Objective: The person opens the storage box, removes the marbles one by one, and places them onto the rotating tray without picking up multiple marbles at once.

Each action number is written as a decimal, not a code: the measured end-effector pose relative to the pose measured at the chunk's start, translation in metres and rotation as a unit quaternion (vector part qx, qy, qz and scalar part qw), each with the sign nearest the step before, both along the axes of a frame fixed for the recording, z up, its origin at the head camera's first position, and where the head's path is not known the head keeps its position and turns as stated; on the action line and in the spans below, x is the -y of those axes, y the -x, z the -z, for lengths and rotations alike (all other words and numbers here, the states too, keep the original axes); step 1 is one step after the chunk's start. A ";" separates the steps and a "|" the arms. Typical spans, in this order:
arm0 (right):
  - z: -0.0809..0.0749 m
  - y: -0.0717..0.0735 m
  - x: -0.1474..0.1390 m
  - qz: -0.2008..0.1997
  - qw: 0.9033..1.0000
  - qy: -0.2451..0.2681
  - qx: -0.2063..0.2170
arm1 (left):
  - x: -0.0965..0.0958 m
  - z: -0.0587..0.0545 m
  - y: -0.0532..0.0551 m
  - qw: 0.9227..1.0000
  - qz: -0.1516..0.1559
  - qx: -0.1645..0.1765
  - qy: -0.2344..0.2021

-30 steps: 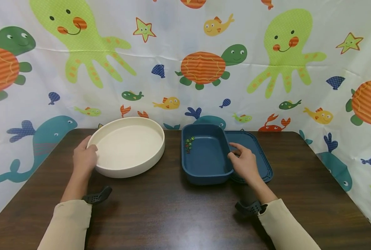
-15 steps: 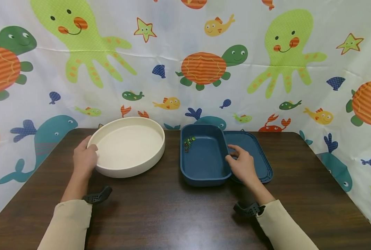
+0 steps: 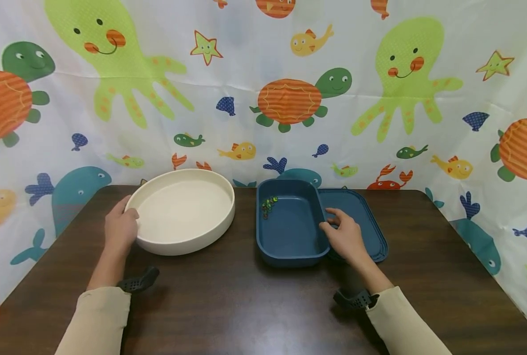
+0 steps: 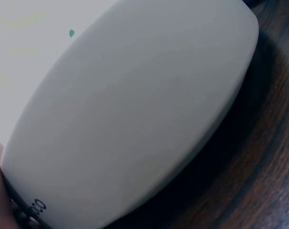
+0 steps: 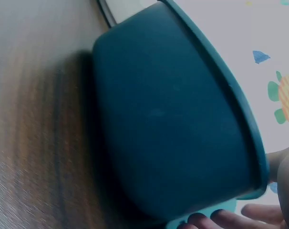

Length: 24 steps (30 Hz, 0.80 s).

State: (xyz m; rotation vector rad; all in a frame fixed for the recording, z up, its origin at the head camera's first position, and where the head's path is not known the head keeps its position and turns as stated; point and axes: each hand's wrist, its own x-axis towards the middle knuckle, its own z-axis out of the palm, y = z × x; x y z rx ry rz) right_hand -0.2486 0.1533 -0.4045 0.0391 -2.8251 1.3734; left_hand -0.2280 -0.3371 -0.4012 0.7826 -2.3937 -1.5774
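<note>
My left hand [image 3: 120,228] grips the left rim of a round, shallow cream dish [image 3: 184,209], its thumb lying over the edge. The dish's outer wall [image 4: 130,105] fills the left wrist view, where most of that hand is out of sight. My right hand [image 3: 345,234] pinches the right rim of a deep blue rectangular container [image 3: 292,229] between thumb and fingers. In the right wrist view the thumb meets the container's [image 5: 168,109] lip, with other fingers below it. Several small shiny green and reddish pieces [image 3: 268,206] lie along the container's left inner side.
A blue lid [image 3: 356,217] with a grooved rim lies flat behind and right of the container, partly covered by it. Everything stands on a dark wooden table [image 3: 241,305]. Behind it hangs a white curtain [image 3: 254,59] printed with sea animals.
Over the earlier half second, my right hand and the blue container shifted slightly left and nearer. Since then they hold nearly still. The left hand stays on the dish; the head view has tilted slightly.
</note>
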 end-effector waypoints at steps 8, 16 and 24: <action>-0.011 0.000 -0.014 -0.022 0.999 0.022 -0.028 | 0.011 0.012 0.001 0.999 0.038 -0.032 -0.020; -0.031 0.000 -0.027 -0.015 0.993 0.011 -0.117 | 0.009 0.021 -0.001 0.997 0.011 -0.065 0.032; -0.050 0.008 0.003 -0.124 0.986 -0.010 -0.108 | 0.001 0.021 -0.012 0.996 0.019 -0.059 0.064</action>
